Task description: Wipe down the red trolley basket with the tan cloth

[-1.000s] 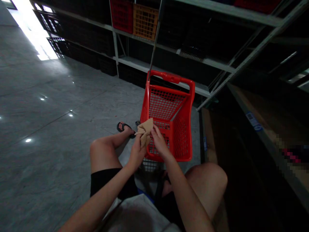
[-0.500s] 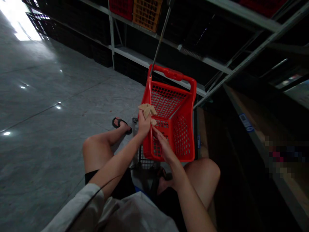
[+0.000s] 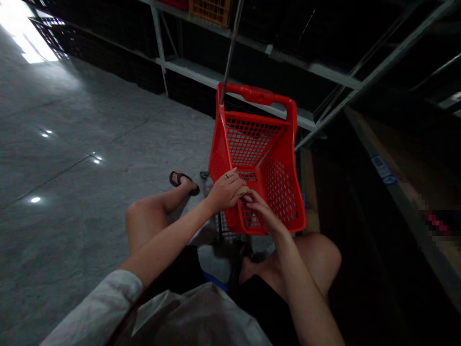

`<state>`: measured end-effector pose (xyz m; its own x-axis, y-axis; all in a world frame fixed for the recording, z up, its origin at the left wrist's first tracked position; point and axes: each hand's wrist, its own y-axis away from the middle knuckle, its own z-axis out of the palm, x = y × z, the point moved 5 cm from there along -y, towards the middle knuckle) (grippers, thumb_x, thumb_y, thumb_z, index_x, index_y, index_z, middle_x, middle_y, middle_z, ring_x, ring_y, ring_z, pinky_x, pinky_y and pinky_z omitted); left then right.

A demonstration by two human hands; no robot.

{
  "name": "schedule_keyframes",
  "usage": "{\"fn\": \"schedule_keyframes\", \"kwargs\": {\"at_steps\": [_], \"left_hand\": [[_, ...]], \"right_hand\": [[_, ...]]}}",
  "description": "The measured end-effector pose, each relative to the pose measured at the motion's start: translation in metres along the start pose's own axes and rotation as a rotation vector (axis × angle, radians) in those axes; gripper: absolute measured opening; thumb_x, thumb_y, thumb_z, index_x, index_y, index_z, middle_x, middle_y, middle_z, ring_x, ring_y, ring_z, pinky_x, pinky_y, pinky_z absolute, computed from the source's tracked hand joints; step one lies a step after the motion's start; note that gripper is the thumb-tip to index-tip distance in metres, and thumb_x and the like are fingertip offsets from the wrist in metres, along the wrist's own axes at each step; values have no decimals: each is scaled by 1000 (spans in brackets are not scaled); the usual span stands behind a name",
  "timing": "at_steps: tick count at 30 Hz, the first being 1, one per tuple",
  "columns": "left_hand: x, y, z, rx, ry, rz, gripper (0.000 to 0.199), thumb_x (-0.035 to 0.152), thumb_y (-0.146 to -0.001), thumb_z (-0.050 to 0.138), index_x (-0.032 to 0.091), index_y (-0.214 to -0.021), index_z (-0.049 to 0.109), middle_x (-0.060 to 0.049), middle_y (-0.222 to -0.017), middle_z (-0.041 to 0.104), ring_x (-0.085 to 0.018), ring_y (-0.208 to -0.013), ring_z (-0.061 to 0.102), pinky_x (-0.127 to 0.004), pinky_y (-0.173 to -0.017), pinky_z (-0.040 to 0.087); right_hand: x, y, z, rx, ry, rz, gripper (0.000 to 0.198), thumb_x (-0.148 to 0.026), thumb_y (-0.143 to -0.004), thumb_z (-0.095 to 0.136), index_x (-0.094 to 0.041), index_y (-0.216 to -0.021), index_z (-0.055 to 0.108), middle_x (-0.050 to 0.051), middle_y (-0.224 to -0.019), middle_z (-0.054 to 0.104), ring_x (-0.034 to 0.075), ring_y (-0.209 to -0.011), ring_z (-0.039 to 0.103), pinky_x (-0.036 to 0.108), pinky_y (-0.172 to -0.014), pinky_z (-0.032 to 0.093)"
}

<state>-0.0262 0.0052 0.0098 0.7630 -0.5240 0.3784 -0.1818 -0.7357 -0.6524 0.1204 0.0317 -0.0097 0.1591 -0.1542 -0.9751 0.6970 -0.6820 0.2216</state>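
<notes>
My left hand [image 3: 229, 188] is closed, back upward, over the near left rim of a red plastic shopping basket [image 3: 296, 182]. Between it and my other hand shows a small bit of a tan, knobbly piece of ginger [image 3: 244, 191], mostly hidden under the left fingers. From the right, my right hand [image 3: 262, 210] meets it, fingertips closed together against the ginger. Both hands are above the basket opening. The basket's perforated floor and walls show beyond them, and its handle bar is on the far side.
A thin metal pole [image 3: 231, 53] rises at the basket's far left corner. Metal shelving [image 3: 196, 72] with dark crates and a yellow crate [image 3: 211, 10] stands behind. On the right runs a dark shelf with a blue-and-white label [image 3: 383, 169]. My knees flank the basket; grey floor [image 3: 90, 202] lies left.
My left hand has turned over and moved right and down, covering most of the ginger that showed above its fingers. My right hand has shifted right, its fingertips now at the ginger.
</notes>
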Motion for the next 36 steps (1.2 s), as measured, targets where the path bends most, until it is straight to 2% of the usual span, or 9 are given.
{"fn": "schedule_keyframes", "kwargs": {"at_steps": [5,10,16,18,21,24,28,34,36], "left_hand": [[-18,-30,16,-248,-239,272,35,47,-94,51,17,-101,69,-10,-97,70,-25,-97,62,-44,-101,50],[-43,-77,29,-390,-398,431,34,49,-94,53,19,-96,69,-10,-91,72,-23,-92,63,-38,-90,47],[-116,-153,14,-480,-631,326,30,43,-96,56,16,-100,69,-12,-96,72,-26,-97,64,-39,-87,44],[-138,-176,6,-477,-706,247,30,42,-98,53,16,-103,68,-13,-102,72,-28,-102,64,-39,-90,44],[-154,-197,5,-409,-785,106,33,41,-101,47,15,-105,68,-14,-105,71,-29,-104,63,-41,-95,44],[-150,-203,16,-283,-834,-25,34,38,-102,44,13,-106,68,-16,-105,71,-32,-105,62,-44,-99,43],[-130,-203,39,-174,-846,-90,32,38,-101,45,16,-103,68,-16,-103,72,-33,-104,63,-46,-97,43],[-61,-191,96,-141,-738,-64,37,45,-102,43,16,-102,66,-15,-101,70,-33,-104,61,-47,-98,43],[-37,-184,115,-147,-670,-37,42,50,-102,41,16,-105,67,-15,-103,69,-33,-105,60,-47,-99,43]], "right_hand": [[4,-5,-23,-36,-127,12,50,-36,-77,75,-33,-126,62,-1,-142,65,23,-145,49,42,-126,28],[-7,-15,-62,-108,-144,29,40,-43,-76,79,-30,-112,68,2,-138,66,26,-141,52,45,-122,34],[-14,-46,-128,-150,-90,29,38,-48,-78,77,-23,-107,72,6,-122,72,22,-116,68,40,-111,46],[-15,-60,-156,-38,-22,-4,34,-49,-79,74,-20,-97,73,7,-109,76,22,-104,71,40,-104,50],[-23,-74,-196,269,93,-137,29,-48,-79,67,-20,-83,72,6,-93,76,23,-95,71,40,-98,52],[-32,-76,-214,455,268,-227,24,-43,-83,60,-22,-83,72,4,-91,77,23,-93,70,39,-95,53],[-39,-70,-201,455,506,-289,29,-41,-93,51,-23,-96,74,4,-101,78,22,-98,71,36,-92,53],[-34,-56,-217,751,1065,32,43,-43,-102,39,-26,-101,78,10,-105,80,27,-99,73,39,-86,53],[-37,-54,-226,782,1096,16,48,-38,-104,33,-24,-102,78,10,-109,80,28,-103,72,41,-90,53]]}}
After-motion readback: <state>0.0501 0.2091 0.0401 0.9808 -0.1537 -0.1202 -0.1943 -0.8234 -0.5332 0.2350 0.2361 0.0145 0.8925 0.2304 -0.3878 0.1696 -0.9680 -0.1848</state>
